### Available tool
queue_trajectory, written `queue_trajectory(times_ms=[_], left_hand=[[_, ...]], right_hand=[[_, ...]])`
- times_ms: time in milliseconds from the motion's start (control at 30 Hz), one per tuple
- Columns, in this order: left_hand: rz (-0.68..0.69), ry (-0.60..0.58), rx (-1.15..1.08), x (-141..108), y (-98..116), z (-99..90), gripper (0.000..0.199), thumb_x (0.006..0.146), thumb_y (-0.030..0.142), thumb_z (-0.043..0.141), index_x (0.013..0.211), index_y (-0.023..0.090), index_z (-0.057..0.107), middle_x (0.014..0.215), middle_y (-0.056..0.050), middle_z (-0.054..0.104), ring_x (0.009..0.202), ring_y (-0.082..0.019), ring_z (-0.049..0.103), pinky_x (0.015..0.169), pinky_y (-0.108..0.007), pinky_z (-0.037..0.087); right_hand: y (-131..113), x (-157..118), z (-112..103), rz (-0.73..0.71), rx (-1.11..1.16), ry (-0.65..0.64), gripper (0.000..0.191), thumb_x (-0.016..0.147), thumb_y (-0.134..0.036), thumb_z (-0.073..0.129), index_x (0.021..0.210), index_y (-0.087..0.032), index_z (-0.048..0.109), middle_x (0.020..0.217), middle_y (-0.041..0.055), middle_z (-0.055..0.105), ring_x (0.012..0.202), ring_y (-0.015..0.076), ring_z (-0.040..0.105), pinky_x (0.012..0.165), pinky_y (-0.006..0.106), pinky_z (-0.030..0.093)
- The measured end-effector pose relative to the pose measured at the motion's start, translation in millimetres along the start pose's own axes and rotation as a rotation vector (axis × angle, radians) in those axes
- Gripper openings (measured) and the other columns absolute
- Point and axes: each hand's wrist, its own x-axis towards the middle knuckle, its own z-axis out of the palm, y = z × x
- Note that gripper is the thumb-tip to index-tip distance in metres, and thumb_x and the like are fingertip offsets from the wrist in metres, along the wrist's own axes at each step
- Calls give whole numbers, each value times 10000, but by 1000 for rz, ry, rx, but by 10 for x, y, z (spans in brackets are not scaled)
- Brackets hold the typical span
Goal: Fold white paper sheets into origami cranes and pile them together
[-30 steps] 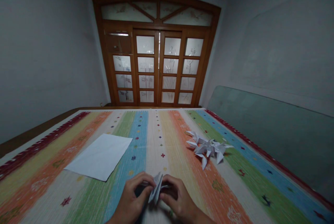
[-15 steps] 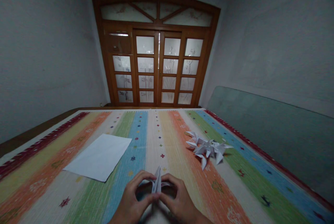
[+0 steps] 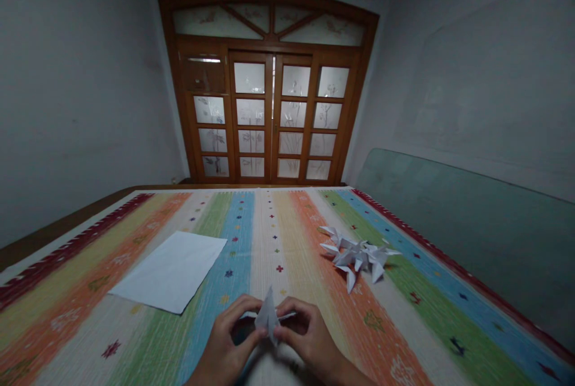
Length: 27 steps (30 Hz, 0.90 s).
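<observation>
Between my two hands, just above the striped cloth, is a folded piece of white paper point(image 3: 268, 314) with its point upward. My left hand point(image 3: 233, 338) pinches its left side between thumb and fingers. On its right side, my right hand point(image 3: 305, 332) grips it in the same way. Both thumbs press near its lower front, and the fingers hide its side edges. Farther off to the right lies a cluster of folded white paper cranes point(image 3: 359, 254), heaped close together. A flat stack of white paper sheets point(image 3: 173, 269) rests to the left, apart from my hands.
A striped tablecloth point(image 3: 278, 248) in several colours covers the table. Along the right side runs a pale green panel point(image 3: 458, 224). Beyond the far table edge stand wooden doors point(image 3: 272, 116) with glass panes, between pale walls.
The folded paper has turned and spread, showing a wider front face with a centre crease. My thumbs have moved slightly apart at its base. The sheets and cranes have stayed put.
</observation>
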Motion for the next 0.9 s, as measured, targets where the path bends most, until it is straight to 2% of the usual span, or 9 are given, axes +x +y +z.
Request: queue_trajectory(times_ms=[167, 400, 567, 667, 767, 900], left_hand=[[-4, -6, -51, -32, 2, 38, 130, 832, 229, 769, 961, 214, 770, 937, -55, 739, 907, -237, 715, 752, -266, 612], [-15, 42, -55, -51, 30, 84, 103, 832, 227, 771, 929, 220, 740, 909, -27, 713, 878, -217, 697, 773, -256, 601], [-6, 71, 1, -81, 37, 99, 96, 856, 262, 734, 941, 219, 734, 938, -47, 715, 907, -235, 694, 766, -278, 613], [-12, 65, -13, -100, 44, 115, 96, 872, 281, 717, 941, 215, 727, 926, -51, 705, 893, -235, 695, 771, -292, 620], [-29, 64, -40, -102, 36, 123, 108, 864, 276, 731, 954, 215, 725, 936, -49, 701, 902, -231, 697, 787, -287, 620], [-13, 64, -74, -88, 17, 122, 127, 853, 264, 754, 963, 210, 722, 953, -47, 698, 914, -227, 697, 795, -268, 614]], right_hand=[[24, -29, 15, -32, -56, -15, 430, 777, -586, 794, 862, -188, 657, 802, 30, 656, 753, 196, 667, 710, 297, 541], [6, -44, 42, -101, -216, 48, 345, 839, -500, 749, 860, -163, 682, 820, 52, 677, 737, 189, 655, 687, 284, 532], [-13, -70, 69, -226, -355, 70, 208, 877, -378, 703, 880, -170, 698, 831, 61, 692, 747, 192, 657, 670, 269, 518], [24, -86, 66, -279, -374, 70, 181, 833, -324, 737, 925, -177, 685, 864, 67, 699, 779, 206, 670, 700, 281, 530], [57, -88, 53, -272, -344, 40, 245, 798, -325, 775, 966, -177, 676, 912, 89, 712, 846, 232, 689, 764, 313, 552], [34, -75, 60, -202, -261, 28, 228, 837, -365, 756, 931, -171, 681, 897, 94, 720, 855, 236, 713, 791, 328, 574]])
